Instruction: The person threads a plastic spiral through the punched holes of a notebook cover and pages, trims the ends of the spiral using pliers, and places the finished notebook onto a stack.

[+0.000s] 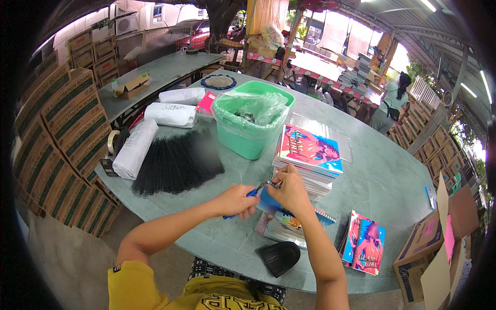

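Note:
My left hand (240, 200) is closed round the blue handles of a pair of pliers (251, 193). Their metal jaws reach toward the fingertips of my right hand (289, 188), which pinches the upper edge of a blue-covered notebook (268, 202). The coil end between jaws and fingers is too small to make out. Under my hands lie several spiral-bound notebooks (294, 222). Just beyond my right hand rises a tall stack of pink and blue notebooks (312, 150). Black binding coils (178, 163) are spread in a row left of my hands.
A green bin (248, 132) with a plastic liner stands beyond the coils. White wrapped rolls (135, 150) lie at left. Bound notebooks (367, 243), a black curved piece (279, 258) and an open carton (421, 253) are nearer right. A person (391, 103) stands far right.

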`<state>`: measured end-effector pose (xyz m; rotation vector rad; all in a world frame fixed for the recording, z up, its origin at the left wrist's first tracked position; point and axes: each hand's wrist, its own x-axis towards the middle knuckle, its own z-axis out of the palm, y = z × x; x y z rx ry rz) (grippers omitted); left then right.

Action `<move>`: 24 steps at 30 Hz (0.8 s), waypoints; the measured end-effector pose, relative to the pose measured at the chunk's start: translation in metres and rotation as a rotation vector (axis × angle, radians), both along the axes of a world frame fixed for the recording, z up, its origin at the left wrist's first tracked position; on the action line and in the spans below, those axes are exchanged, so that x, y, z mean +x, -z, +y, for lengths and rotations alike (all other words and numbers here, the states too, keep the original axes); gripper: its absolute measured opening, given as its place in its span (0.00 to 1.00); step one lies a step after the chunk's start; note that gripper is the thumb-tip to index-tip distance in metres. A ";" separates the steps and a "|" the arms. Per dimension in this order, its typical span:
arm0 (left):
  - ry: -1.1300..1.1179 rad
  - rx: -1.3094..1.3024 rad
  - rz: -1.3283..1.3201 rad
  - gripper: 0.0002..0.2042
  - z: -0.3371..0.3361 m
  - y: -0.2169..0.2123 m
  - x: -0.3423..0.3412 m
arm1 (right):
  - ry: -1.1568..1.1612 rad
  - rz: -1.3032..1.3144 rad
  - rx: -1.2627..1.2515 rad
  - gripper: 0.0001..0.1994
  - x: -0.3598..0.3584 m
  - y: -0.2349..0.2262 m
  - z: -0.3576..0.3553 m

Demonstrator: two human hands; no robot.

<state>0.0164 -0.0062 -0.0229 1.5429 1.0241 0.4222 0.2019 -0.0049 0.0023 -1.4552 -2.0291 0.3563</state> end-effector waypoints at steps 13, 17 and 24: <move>-0.175 0.247 -0.084 0.10 0.021 -0.014 -0.004 | -0.058 -0.001 0.058 0.08 -0.002 0.003 -0.009; -0.120 0.001 -0.302 0.06 0.044 -0.015 0.008 | -0.065 -0.112 0.124 0.13 -0.004 -0.003 -0.030; -0.750 0.792 -0.053 0.14 0.162 -0.101 -0.015 | 0.176 -0.423 0.237 0.09 0.049 0.020 -0.054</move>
